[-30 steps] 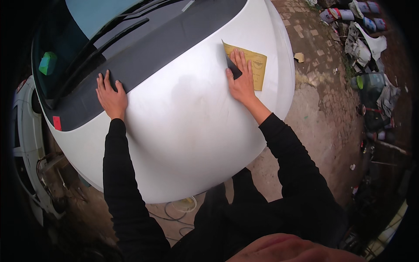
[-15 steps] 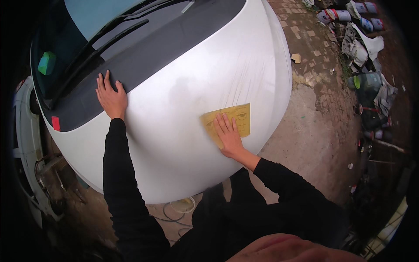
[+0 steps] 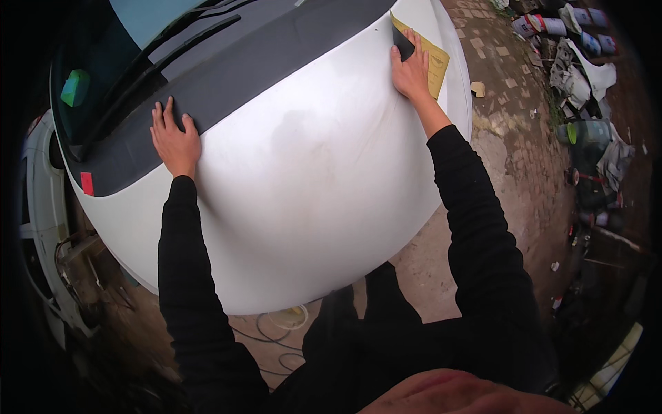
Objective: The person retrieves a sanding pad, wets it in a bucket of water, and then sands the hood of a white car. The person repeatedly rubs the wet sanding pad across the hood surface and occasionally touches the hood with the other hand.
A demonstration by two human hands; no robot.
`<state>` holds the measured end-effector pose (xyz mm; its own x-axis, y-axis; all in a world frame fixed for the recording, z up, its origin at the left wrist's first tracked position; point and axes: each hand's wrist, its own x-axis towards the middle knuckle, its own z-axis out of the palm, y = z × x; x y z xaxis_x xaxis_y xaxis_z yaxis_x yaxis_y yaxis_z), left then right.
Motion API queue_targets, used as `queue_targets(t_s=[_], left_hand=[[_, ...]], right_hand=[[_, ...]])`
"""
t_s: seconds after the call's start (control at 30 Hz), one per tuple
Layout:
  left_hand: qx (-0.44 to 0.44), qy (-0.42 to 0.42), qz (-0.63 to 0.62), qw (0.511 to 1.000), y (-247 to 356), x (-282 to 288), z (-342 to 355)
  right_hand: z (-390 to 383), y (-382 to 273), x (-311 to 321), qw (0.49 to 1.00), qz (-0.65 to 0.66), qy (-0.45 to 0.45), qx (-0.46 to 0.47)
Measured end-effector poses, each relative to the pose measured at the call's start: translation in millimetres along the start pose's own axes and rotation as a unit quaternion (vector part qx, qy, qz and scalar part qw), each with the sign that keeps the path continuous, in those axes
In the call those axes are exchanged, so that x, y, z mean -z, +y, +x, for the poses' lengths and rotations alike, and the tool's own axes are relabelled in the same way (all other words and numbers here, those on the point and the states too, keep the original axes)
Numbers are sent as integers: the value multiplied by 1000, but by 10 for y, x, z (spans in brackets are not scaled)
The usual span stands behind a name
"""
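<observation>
My left hand (image 3: pixel 176 141) lies flat, fingers spread, on the black panel (image 3: pixel 255 86) below the windshield, its heel over the edge of the white car hood (image 3: pixel 276 228). Up at the hood's far right, my right hand (image 3: pixel 412 72) holds a sheet of sandpaper (image 3: pixel 436 69) against the surface. The sheet's yellow-brown back faces up. One corner curls over beside my thumb and shows the dark grit side. Faint smudges and dull patches mark the hood's middle.
Wiper arms (image 3: pixel 196 48) cross the windshield at the upper left. Another white vehicle (image 3: pixel 48 228) stands at the far left. Paint cans (image 3: pixel 545 25) and scrap parts (image 3: pixel 579 76) litter the ground on the right. A hose (image 3: pixel 265 330) lies near my feet.
My right hand has slid the sandpaper forward and to the right, from mid-hood to its far right edge. The scratch-like lines there are no longer plain. My left hand stays put.
</observation>
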<state>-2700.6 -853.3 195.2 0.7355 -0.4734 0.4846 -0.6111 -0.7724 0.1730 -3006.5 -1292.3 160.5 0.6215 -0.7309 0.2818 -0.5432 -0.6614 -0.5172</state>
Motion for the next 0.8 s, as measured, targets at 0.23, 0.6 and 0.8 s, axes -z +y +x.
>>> queue_targets(t_s=[0.23,0.6,0.8], left_hand=[[0,-7,4,1000,-8,-11,-20],[1,-4,4,1000,21,19,-7],[3,-7,1,1000,11,23,-19]], right_hand=[[-1402,-592,173,993,-28,-86,76],[-2233,-843,148,990,-2,-120,70],[34,-249,-19,1000,-6,-12,-13]])
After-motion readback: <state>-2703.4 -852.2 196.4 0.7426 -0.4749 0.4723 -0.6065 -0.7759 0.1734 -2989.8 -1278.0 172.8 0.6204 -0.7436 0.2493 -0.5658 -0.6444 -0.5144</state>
